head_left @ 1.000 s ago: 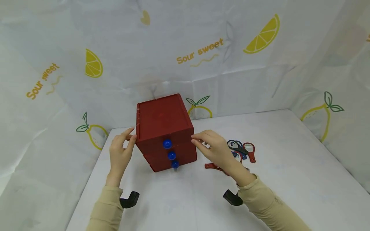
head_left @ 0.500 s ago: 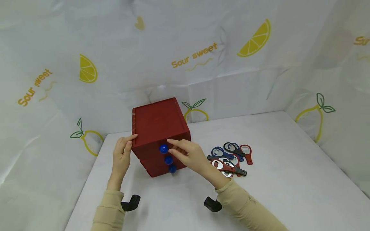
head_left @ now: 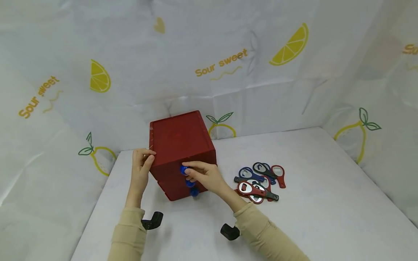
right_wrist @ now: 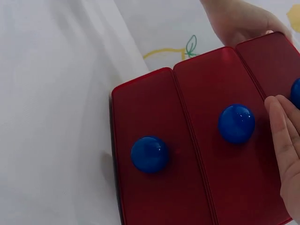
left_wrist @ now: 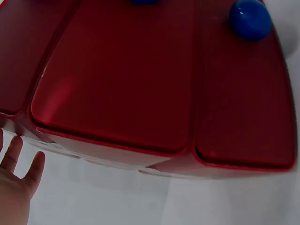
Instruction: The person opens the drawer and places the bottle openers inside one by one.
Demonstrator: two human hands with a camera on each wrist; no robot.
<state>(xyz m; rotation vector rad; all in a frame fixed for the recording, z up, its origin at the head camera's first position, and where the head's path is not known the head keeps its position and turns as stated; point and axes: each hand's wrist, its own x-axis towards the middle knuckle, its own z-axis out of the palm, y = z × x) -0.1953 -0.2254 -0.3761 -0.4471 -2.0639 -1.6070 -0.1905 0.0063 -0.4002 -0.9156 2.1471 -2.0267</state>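
A small red chest of drawers (head_left: 181, 137) stands on the white table, three drawers high, each front with a round blue knob. The right hand (head_left: 207, 177) pinches the top knob (head_left: 184, 170) between thumb and forefinger. In the right wrist view its fingers lie beside that knob, while the middle knob (right_wrist: 236, 123) and bottom knob (right_wrist: 150, 154) are untouched. The left hand (head_left: 141, 170) rests against the chest's upper left edge near the front corner. Its fingers (left_wrist: 35, 173) look fairly straight along the side in the left wrist view. All the drawers are pushed in.
Right of the chest lies a loose pile of flat bottle openers (head_left: 258, 185) in red, blue and black. Behind stands a white cloth backdrop (head_left: 183, 54) printed with lemons. A black mount (head_left: 152, 221) sticks out at the left wrist, another (head_left: 230, 232) at the right.
The right hand has moved left from the chest's right side across its front and taken hold of the top knob. The left hand has come to the chest's left edge.
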